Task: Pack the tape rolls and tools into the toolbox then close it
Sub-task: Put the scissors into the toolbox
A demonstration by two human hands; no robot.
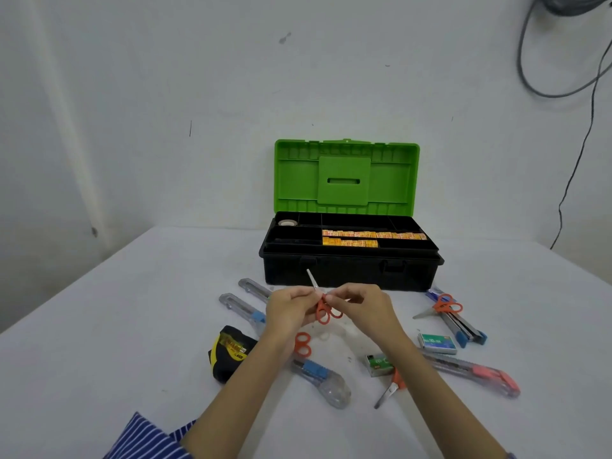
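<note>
White wall and a white surface (132, 309) frame the work, with cables hanging at the upper right. At the back sits the toolbox (351, 270), its green lid (346, 177) standing upright and its black tray showing one tape roll (287, 222) in the rear left compartment and yellow-orange packets (371, 237) along the right. Both hands are raised in front of the box: the left hand (286, 313) and the right hand (359, 304) pinch a small pair of orange-handled scissors (323, 308) between their fingers, blade pointing up and away towards the box.

Judging by this, the step is stowing these scissors. It would go best with the blades pressed fully together first, then the tool laid flat in a free tray compartment, point away from the fingers.

Still lying loose on the surface are utility knives (243, 308), a pink-slider cutter (480, 374), another pair of scissors (440, 308), staple boxes (437, 342) and a yellow-and-black pouch (230, 356), so most packing remains and the lid cannot yet close.
</note>
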